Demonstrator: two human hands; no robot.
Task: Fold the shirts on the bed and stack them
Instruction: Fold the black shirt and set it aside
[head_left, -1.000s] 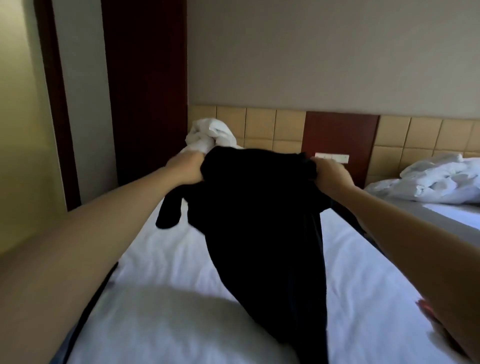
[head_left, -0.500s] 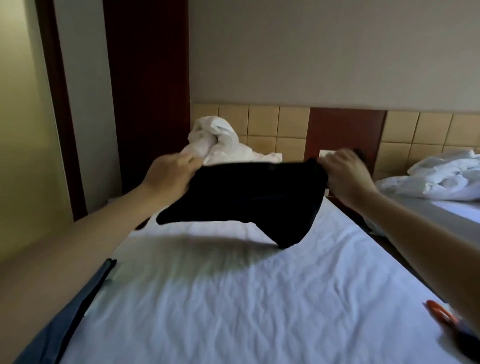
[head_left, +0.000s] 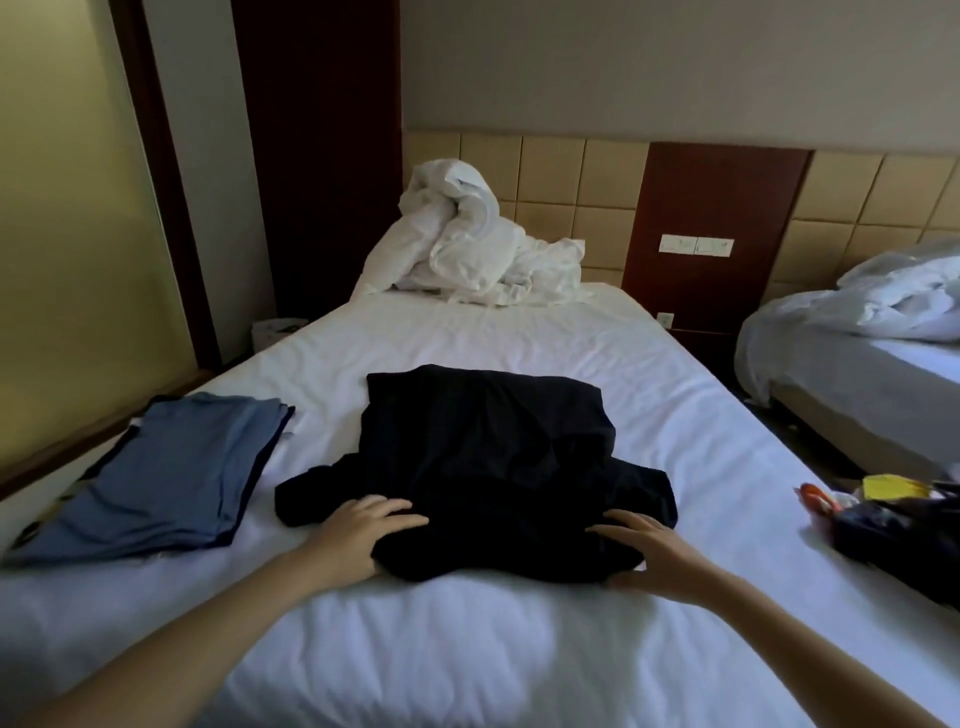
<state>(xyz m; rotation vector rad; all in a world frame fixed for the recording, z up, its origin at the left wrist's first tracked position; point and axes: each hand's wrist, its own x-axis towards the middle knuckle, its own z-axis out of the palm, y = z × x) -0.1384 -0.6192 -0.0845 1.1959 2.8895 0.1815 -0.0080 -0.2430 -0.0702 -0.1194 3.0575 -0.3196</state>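
black shirt (head_left: 483, 457): lies flat on the bed, mid-sheet, rumpled and not folded. Both short sleeves stick out sideways at the near end, and the far edge points toward the headboard.
bed (head_left: 519, 332): white sheet, wrinkled.
left hand (head_left: 363, 530): palm down on the shirt's near left corner, just beside the left sleeve.
left fingers (head_left: 395, 506): spread, nearly straight, lying on the cloth and gripping nothing.
right hand (head_left: 644, 545): palm down on the shirt's near right corner.
right fingers (head_left: 618, 519): spread and flat on the cloth, gripping nothing.
folded stack (head_left: 171, 467): folded shirts, blue on top with darker edges under it. It sits on the bed left of the black shirt, near but apart.
white duvet (head_left: 467, 249): bunched at the head of the bed against the tiled headboard.
second bed (head_left: 857, 384): to the right across a gap, with rumpled white bedding on it.
dark bundle (head_left: 893, 530): at the bed's right edge, with yellow and orange bits on it. Cannot tell what it is.
switch panel (head_left: 696, 245): on the dark wood panel between the beds.
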